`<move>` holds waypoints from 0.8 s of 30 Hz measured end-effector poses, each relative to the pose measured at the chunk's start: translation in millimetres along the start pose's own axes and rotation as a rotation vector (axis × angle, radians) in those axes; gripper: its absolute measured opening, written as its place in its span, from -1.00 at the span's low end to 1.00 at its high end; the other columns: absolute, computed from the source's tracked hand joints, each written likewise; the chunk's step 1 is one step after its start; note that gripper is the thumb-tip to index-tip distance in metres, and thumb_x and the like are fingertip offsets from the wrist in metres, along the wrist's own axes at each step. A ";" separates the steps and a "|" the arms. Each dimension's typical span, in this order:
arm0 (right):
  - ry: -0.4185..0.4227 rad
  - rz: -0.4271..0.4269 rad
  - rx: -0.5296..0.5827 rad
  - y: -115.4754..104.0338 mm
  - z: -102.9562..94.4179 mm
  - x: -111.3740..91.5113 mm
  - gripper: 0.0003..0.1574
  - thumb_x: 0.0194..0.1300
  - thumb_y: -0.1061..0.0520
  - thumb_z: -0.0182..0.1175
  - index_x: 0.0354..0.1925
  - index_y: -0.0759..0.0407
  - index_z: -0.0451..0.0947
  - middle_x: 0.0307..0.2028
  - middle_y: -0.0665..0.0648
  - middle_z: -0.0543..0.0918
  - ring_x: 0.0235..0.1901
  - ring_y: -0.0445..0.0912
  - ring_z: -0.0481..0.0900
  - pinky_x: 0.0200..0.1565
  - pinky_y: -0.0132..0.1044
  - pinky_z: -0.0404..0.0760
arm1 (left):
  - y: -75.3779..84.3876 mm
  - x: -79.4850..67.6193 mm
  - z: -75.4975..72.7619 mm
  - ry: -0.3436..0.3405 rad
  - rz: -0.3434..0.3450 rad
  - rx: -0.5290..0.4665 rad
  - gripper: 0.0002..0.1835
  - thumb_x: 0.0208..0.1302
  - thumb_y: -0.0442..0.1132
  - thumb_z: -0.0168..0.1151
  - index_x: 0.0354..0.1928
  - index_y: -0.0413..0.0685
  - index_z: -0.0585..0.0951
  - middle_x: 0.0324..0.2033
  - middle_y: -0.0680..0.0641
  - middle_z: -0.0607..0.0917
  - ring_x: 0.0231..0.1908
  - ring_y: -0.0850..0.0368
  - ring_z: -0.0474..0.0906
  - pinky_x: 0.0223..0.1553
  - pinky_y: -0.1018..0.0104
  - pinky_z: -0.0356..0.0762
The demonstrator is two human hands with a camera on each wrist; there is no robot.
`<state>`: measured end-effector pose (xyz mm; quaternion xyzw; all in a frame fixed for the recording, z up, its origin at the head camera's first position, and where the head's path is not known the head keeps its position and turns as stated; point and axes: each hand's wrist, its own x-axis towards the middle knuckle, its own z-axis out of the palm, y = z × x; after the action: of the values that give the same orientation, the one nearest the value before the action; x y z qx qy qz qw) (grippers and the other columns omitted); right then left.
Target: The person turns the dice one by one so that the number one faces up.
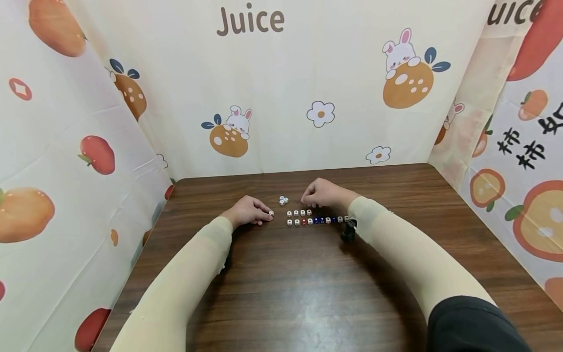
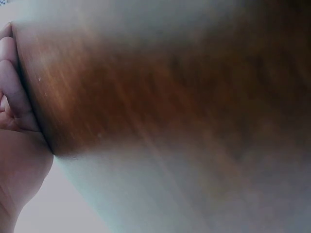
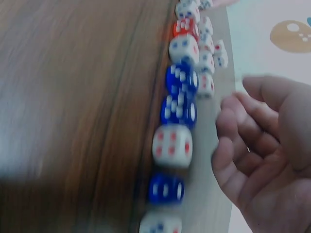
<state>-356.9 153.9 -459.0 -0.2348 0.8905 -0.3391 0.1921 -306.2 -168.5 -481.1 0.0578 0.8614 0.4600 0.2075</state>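
My left hand (image 1: 250, 211) pinches a white die (image 1: 271, 213) at its fingertips, left of the dice rows. In the left wrist view only part of that hand (image 2: 14, 97) shows, and no die is visible. Held over the table behind the rows, my right hand (image 1: 323, 193) has loosely bent fingers; the right wrist view shows nothing between them. The longer front row mixes white dice (image 3: 172, 147), blue dice (image 3: 179, 110) and a red die (image 3: 184, 30). Behind it runs a shorter row of white dice (image 1: 302, 213). A small cluster of white dice (image 1: 282, 202) sits farther back, between the hands.
Everything lies on a dark wooden table (image 1: 299, 293). A printed curtain (image 1: 281, 83) hangs along its back edge, with more fabric at both sides. The right forearm (image 1: 409, 254) and the black wrist camera (image 1: 349, 232) hang close to the front row's right end.
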 end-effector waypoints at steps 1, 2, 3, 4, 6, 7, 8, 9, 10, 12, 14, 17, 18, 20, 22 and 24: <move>0.020 0.000 -0.017 -2.4 2.3 2.8 -0.72 0.67 0.02 0.34 -0.12 0.07 0.94 -0.43 0.04 0.80 -0.41 -0.12 0.63 -0.27 -0.27 0.63 | 0.0 -0.2 -0.1 0.000 0.002 0.001 -0.80 0.40 -0.20 0.65 -0.01 -0.10 0.93 -0.13 -0.05 0.92 -0.45 0.27 0.71 -0.32 0.38 0.70; 0.040 0.003 -0.032 -5.3 4.7 5.5 -0.69 0.67 0.01 0.34 -0.18 0.07 0.93 -0.45 0.03 0.79 -0.43 -0.13 0.62 -0.27 -0.27 0.60 | 0.1 -0.5 -0.1 -0.001 0.004 0.003 -0.79 0.41 -0.20 0.65 -0.01 -0.10 0.93 -0.14 -0.05 0.92 -0.45 0.28 0.70 -0.32 0.38 0.70; 0.056 0.007 -0.050 -8.4 6.9 7.7 -0.66 0.67 -0.01 0.33 -0.23 0.07 0.93 -0.48 0.03 0.78 -0.44 -0.13 0.60 -0.27 -0.26 0.58 | 0.2 -0.8 -0.2 -0.001 0.004 0.002 -0.79 0.40 -0.20 0.65 -0.01 -0.10 0.93 -0.15 -0.05 0.92 -0.45 0.28 0.70 -0.32 0.39 0.70; 0.070 0.014 -0.068 -11.4 9.2 10.0 -0.63 0.67 -0.02 0.33 -0.27 0.06 0.91 -0.49 0.02 0.77 -0.45 -0.13 0.60 -0.26 -0.26 0.58 | 0.3 -1.3 -0.2 -0.002 0.006 0.003 -0.79 0.41 -0.20 0.65 -0.01 -0.11 0.93 -0.15 -0.05 0.92 -0.45 0.28 0.70 -0.32 0.39 0.70; 0.087 0.028 -0.090 -16.0 14.6 15.6 -0.59 0.68 -0.04 0.33 -0.32 0.07 0.89 -0.50 0.01 0.77 -0.46 -0.15 0.62 -0.24 -0.27 0.59 | 0.8 -1.9 -0.3 -0.004 0.010 0.004 -0.78 0.41 -0.19 0.65 0.00 -0.12 0.92 -0.16 -0.04 0.92 -0.45 0.29 0.70 -0.32 0.39 0.69; 0.091 0.036 -0.099 -18.2 17.0 18.1 -0.57 0.69 -0.05 0.32 -0.33 0.07 0.89 -0.50 0.00 0.77 -0.46 -0.15 0.62 -0.23 -0.27 0.60 | 0.9 -2.2 -0.3 -0.004 0.010 0.003 -0.78 0.40 -0.19 0.65 0.00 -0.12 0.93 -0.17 -0.04 0.92 -0.46 0.29 0.69 -0.32 0.40 0.69; 0.093 0.045 -0.105 -20.2 19.4 20.4 -0.57 0.69 -0.05 0.32 -0.33 0.07 0.89 -0.50 0.00 0.77 -0.47 -0.16 0.62 -0.23 -0.27 0.61 | 1.1 -2.5 -0.4 -0.004 0.010 0.002 -0.78 0.40 -0.19 0.65 0.00 -0.12 0.93 -0.17 -0.04 0.92 -0.46 0.28 0.69 -0.32 0.40 0.69; 0.097 0.056 -0.111 -21.7 21.5 22.9 -0.57 0.69 -0.05 0.31 -0.32 0.06 0.90 -0.50 -0.01 0.78 -0.47 -0.17 0.62 -0.23 -0.27 0.62 | 1.4 -2.6 -0.5 -0.004 0.009 0.001 -0.77 0.40 -0.19 0.65 0.00 -0.12 0.93 -0.18 -0.04 0.92 -0.46 0.28 0.69 -0.32 0.40 0.69; 0.099 0.065 -0.117 -23.3 23.8 25.1 -0.57 0.70 -0.06 0.31 -0.32 0.05 0.90 -0.49 -0.02 0.78 -0.48 -0.17 0.61 -0.23 -0.28 0.61 | 1.5 -2.7 -0.4 -0.004 0.009 0.001 -0.77 0.40 -0.19 0.66 0.00 -0.13 0.93 -0.18 -0.04 0.92 -0.46 0.28 0.69 -0.33 0.40 0.68; 0.103 0.080 -0.129 -26.8 27.7 28.5 -0.57 0.70 -0.07 0.30 -0.29 0.05 0.92 -0.49 -0.02 0.79 -0.51 -0.18 0.58 -0.26 -0.28 0.60 | 1.6 -2.7 -0.3 -0.005 0.009 0.001 -0.77 0.40 -0.19 0.66 0.00 -0.12 0.93 -0.17 -0.04 0.92 -0.46 0.28 0.69 -0.32 0.40 0.69; 0.112 0.099 -0.141 -29.9 30.8 31.9 -0.56 0.71 -0.07 0.30 -0.29 0.05 0.92 -0.48 -0.02 0.80 -0.53 -0.18 0.54 -0.28 -0.27 0.57 | 1.8 -2.4 -0.1 -0.005 0.014 0.004 -0.77 0.40 -0.18 0.66 0.00 -0.12 0.93 -0.16 -0.04 0.92 -0.45 0.29 0.69 -0.32 0.40 0.69; 0.126 0.126 -0.150 -32.9 34.7 37.5 -0.56 0.71 -0.07 0.29 -0.29 0.07 0.91 -0.47 -0.02 0.81 -0.54 -0.18 0.52 -0.32 -0.28 0.53 | 1.5 -1.4 0.3 -0.005 0.017 0.007 -0.78 0.40 -0.17 0.65 -0.01 -0.10 0.93 -0.16 -0.02 0.92 -0.45 0.29 0.70 -0.32 0.40 0.70; 0.128 0.135 -0.154 -33.5 35.8 39.3 -0.55 0.72 -0.07 0.29 -0.28 0.07 0.91 -0.46 -0.02 0.82 -0.54 -0.18 0.52 -0.33 -0.28 0.53 | 1.3 -1.3 0.4 -0.005 0.017 0.008 -0.78 0.41 -0.17 0.65 -0.01 -0.10 0.93 -0.17 -0.02 0.92 -0.45 0.29 0.70 -0.32 0.40 0.70; 0.130 0.148 -0.158 -34.0 37.9 42.3 -0.55 0.72 -0.08 0.28 -0.29 0.07 0.90 -0.45 -0.02 0.82 -0.53 -0.18 0.54 -0.35 -0.29 0.53 | 0.9 -1.1 0.5 -0.005 0.013 0.005 -0.79 0.41 -0.18 0.65 -0.01 -0.09 0.93 -0.18 -0.02 0.92 -0.45 0.28 0.70 -0.32 0.39 0.69; 0.129 0.156 -0.161 -34.3 39.6 44.4 -0.54 0.73 -0.08 0.28 -0.29 0.06 0.89 -0.43 -0.01 0.83 -0.53 -0.18 0.55 -0.36 -0.30 0.53 | 1.0 -1.4 0.0 -0.007 0.010 0.004 -0.80 0.41 -0.18 0.65 -0.02 -0.09 0.93 -0.19 -0.01 0.92 -0.45 0.28 0.70 -0.32 0.39 0.70; 0.128 0.161 -0.162 -34.3 40.9 46.3 -0.53 0.74 -0.09 0.27 -0.31 0.06 0.89 -0.42 0.01 0.83 -0.54 -0.16 0.54 -0.36 -0.28 0.53 | 1.2 -1.7 -0.4 -0.006 0.009 0.002 -0.80 0.41 -0.19 0.65 -0.02 -0.09 0.93 -0.20 -0.01 0.92 -0.46 0.28 0.70 -0.33 0.39 0.70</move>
<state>-364.2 84.9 -472.1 -0.1549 0.9414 -0.2639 0.1419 -304.9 -168.6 -479.4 0.0632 0.8609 0.4600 0.2078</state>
